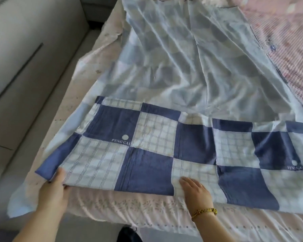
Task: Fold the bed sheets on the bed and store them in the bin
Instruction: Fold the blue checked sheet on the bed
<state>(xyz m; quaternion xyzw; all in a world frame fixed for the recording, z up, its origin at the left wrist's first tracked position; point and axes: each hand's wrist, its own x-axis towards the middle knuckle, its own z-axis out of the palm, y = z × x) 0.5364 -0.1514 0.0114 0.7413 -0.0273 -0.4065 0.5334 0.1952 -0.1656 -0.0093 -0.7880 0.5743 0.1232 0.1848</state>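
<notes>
A blue-and-white checked bed sheet (pixel 164 145) lies across the bed, its near strip turned face up over the pale reverse side (pixel 191 58) that stretches away from me. My left hand (pixel 55 185) grips the near left corner of the folded strip, thumb on top. Further right, my right hand (pixel 194 188) lies flat with straight fingers on the strip's near edge. No bin shows in the head view.
A pinkish mattress cover (pixel 147 206) shows under the sheet at the bed's near edge. A red-and-white striped cloth (pixel 290 49) lies at the far right. A grey sofa or padded unit (pixel 24 67) runs along the bed's left side.
</notes>
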